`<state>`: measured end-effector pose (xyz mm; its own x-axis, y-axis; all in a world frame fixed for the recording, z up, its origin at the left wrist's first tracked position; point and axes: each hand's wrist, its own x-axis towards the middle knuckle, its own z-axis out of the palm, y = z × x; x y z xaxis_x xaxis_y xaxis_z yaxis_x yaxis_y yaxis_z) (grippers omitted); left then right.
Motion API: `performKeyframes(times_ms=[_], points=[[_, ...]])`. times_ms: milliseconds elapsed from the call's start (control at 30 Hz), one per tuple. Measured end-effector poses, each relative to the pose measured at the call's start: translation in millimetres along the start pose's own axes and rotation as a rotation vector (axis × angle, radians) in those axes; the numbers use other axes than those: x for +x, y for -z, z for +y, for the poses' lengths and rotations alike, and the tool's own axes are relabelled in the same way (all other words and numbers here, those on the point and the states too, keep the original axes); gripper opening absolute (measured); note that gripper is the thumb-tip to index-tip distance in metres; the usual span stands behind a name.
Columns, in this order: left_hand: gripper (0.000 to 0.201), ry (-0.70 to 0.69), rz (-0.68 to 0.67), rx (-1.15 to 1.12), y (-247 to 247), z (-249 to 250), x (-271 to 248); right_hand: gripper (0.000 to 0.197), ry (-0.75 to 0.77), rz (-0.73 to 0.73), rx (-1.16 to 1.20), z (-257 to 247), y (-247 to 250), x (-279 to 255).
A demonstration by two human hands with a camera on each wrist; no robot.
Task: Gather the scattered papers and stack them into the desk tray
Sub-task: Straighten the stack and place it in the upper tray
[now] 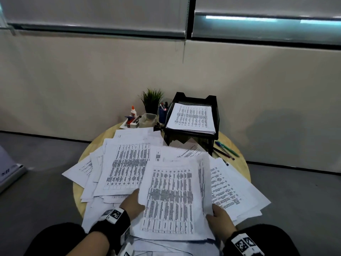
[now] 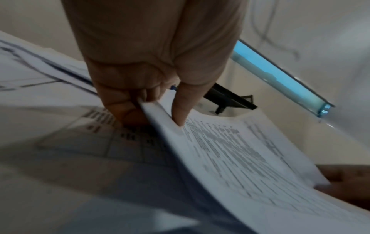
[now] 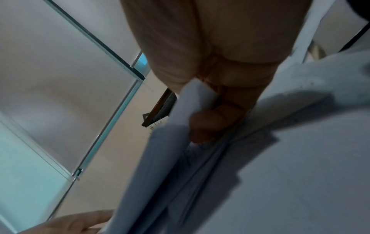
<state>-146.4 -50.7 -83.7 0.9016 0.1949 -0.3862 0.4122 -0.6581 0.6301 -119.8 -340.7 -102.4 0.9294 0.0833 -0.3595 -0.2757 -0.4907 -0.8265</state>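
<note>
- The left hand [image 1: 132, 203] pinches the left edge of a sheaf of printed sheets [image 1: 171, 202] — thumb on the top page, fingers curled beneath.
- The right hand [image 1: 220, 219] grips the same sheaf at its right edge, fingers wrapped round the paper.
- The sheaf sits between the two hands, lifted a little above the scattered papers [image 1: 127, 163] that spread out to either side of them and beyond them over the round wooden table [image 1: 238, 156].
- The black desk tray [image 1: 191, 119] stands well beyond the right hand — a neat stack already lies in it.
- Pens [image 1: 226, 150] lie just right of the tray.
</note>
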Motion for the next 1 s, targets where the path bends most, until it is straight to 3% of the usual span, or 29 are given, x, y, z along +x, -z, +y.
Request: performKeyframes(times_ms=[133,267,367,500,600,733,867,1000], points=[[0.057,-0.085,-0.075,-0.036,-6.8,10.1,-9.2,0.020,-0.041,-0.016,0.103,-0.7,-2.0,-5.6],[0.044,-0.166,-0.138,0.027,-11.1,14.3,-13.3,0.015,0.002,-0.080,0.099,-1.4,-3.8,-13.4],[0.041,-0.158,-0.056,0.074,-14.8,8.1,-7.4,0.022,0.001,-0.055,0.128,-0.1,-4.5,-11.7],[0.037,-0.107,0.066,0.088,-14.6,-1.6,-4.0,0.019,-0.027,0.120,0.272,10.5,1.4,0.9],[0.036,-0.123,0.232,0.068,-11.5,-5.9,-0.1,0.019,-0.054,0.215,0.372,19.2,7.1,7.4],[0.061,-0.103,0.312,0.082,-3.7,-0.9,11.4,0.018,-0.035,0.252,0.417,23.4,6.7,8.1],[0.097,-0.006,0.155,0.274,-4.3,1.3,27.8,0.018,-0.034,0.243,0.377,30.4,4.0,13.9],[0.089,0.067,0.116,0.420,-5.9,5.0,40.9,0.013,-0.046,0.214,0.318,34.6,1.7,16.9]])
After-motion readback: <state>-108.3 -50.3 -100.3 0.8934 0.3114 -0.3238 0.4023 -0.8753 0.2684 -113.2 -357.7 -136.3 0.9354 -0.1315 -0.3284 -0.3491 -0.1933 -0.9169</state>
